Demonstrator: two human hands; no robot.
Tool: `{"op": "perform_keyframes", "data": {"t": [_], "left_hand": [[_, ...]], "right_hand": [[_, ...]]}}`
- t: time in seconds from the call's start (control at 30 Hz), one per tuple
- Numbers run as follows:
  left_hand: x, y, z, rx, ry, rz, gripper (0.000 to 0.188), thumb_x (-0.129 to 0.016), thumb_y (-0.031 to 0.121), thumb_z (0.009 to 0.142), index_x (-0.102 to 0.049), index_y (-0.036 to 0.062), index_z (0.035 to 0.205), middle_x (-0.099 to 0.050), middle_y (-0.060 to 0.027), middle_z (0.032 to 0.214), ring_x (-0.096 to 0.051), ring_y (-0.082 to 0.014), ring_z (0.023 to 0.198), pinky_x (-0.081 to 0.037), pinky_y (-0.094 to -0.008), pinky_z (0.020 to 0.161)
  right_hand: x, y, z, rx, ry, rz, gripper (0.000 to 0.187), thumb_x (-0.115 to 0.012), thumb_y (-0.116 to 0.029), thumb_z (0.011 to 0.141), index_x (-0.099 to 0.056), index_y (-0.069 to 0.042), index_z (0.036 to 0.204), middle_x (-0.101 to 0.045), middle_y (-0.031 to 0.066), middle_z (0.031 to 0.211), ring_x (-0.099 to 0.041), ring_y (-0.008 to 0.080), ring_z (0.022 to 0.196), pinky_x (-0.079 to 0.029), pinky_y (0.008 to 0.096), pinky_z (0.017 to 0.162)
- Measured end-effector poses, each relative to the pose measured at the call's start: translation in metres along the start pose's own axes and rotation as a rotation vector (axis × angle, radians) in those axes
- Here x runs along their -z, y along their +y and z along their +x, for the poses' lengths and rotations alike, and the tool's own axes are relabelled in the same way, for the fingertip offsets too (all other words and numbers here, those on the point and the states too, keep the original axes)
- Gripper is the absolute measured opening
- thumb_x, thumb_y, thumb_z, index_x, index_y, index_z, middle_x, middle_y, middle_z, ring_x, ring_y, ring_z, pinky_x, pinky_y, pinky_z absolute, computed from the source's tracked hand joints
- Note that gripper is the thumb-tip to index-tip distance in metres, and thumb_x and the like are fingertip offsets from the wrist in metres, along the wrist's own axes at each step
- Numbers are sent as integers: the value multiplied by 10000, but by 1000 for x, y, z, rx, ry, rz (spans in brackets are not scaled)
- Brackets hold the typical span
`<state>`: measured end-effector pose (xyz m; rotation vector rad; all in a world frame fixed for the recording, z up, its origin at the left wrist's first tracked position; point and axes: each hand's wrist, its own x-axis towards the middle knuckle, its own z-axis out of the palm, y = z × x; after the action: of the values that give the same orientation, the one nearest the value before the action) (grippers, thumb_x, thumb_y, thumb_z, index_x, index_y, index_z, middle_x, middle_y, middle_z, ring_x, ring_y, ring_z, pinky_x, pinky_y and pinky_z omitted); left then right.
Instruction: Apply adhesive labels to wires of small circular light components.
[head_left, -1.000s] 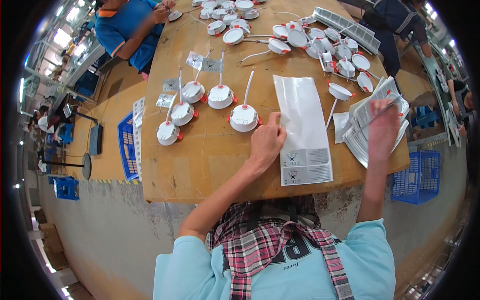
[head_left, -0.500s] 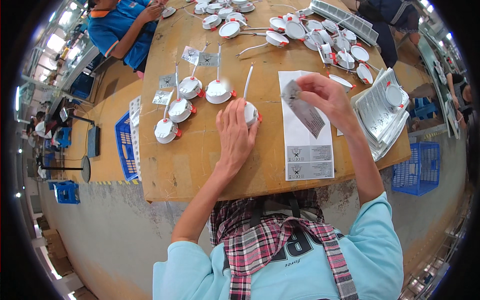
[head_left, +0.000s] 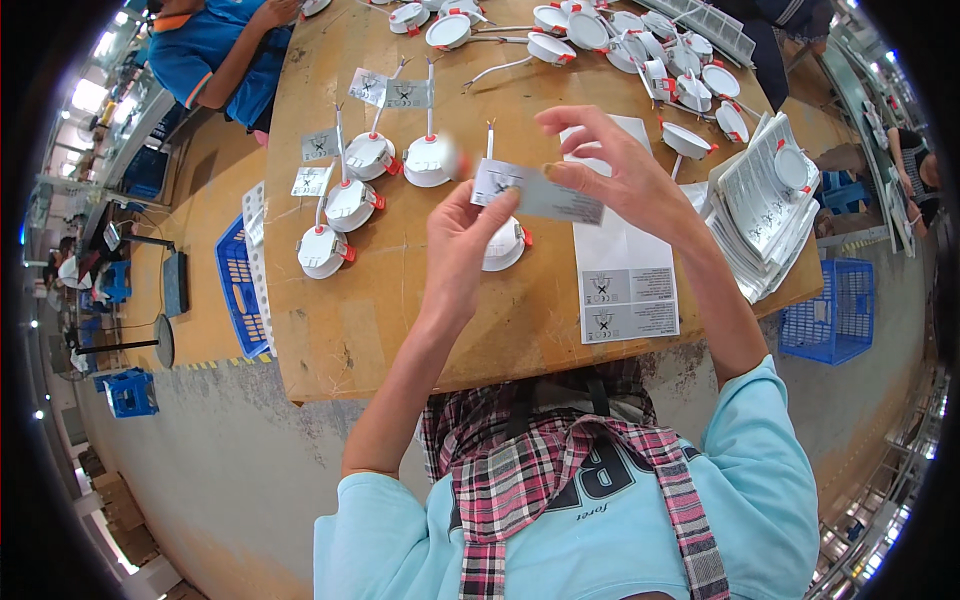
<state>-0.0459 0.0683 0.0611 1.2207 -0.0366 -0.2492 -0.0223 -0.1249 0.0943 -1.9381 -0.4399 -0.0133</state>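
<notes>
A silver printed label (head_left: 560, 198) is pinched at its left end between the thumb and fingers of my left hand (head_left: 460, 245). That end lies against the upright white cable of a round white downlight (head_left: 503, 250), partly behind my left hand. Whether the label wraps round the cable, I cannot tell. My right hand (head_left: 640, 185) is open by the label's other end, fingers spread and thumb close to it. Below lies a white backing sheet (head_left: 628, 255) with two silver labels at its near end. To the left stand several downlights (head_left: 350, 205) with labels on their cables.
A heap of downlights (head_left: 625, 50) with loose cables covers the far right of the table (head_left: 400, 330). Near the right edge is a stack of label sheets (head_left: 745, 230) topped by one downlight. Blue crates (head_left: 828, 310) flank the table; a co-worker in blue (head_left: 215, 55) is far left.
My left hand has left the downlight and risen to pinch the label. My right hand has brought the label left to the cable, and its fingers have opened.
</notes>
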Motion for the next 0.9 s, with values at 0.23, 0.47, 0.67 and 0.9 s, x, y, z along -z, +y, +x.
{"op": "perform_keyframes", "data": {"t": [0.23, 0.47, 0.67, 0.9], "left_hand": [[22, -10, 4, -4, 48, -24, 191, -650, 155, 888, -645, 21, 1024, -661, -26, 906, -552, -59, 756, -427, -236, 713], [31, 2, 15, -31, 123, 294, 246, -680, 241, 867, -645, 1, 910, -632, -25, 812, -561, -74, 708, -445, -242, 612], [54, 8, 20, -152, 169, 323, 567, -617, 360, 896, -474, -56, 1255, -603, -118, 1038, -582, -138, 874, -463, -280, 747], [51, 9, 36, 65, 4, 19, 441, -657, 322, 869, -577, -20, 1135, -634, -84, 980, -582, -115, 826, -443, -262, 743]], "right_hand": [[1, 18, -6, -281, -63, 192, 287, -706, -260, 838, -646, -2, 949, -640, 38, 830, -571, 90, 753, -463, 246, 692], [-14, 25, 3, -320, -15, 169, 212, -683, -199, 843, -662, 5, 896, -632, 21, 772, -560, 74, 712, -438, 221, 654], [-8, 25, 12, -344, -44, 275, 198, -670, -188, 852, -652, 4, 898, -615, -1, 765, -540, 61, 672, -427, 206, 633], [-13, 30, 19, -352, -70, 201, 220, -691, -201, 837, -655, 4, 907, -637, 12, 773, -571, 61, 701, -433, 201, 638]]}}
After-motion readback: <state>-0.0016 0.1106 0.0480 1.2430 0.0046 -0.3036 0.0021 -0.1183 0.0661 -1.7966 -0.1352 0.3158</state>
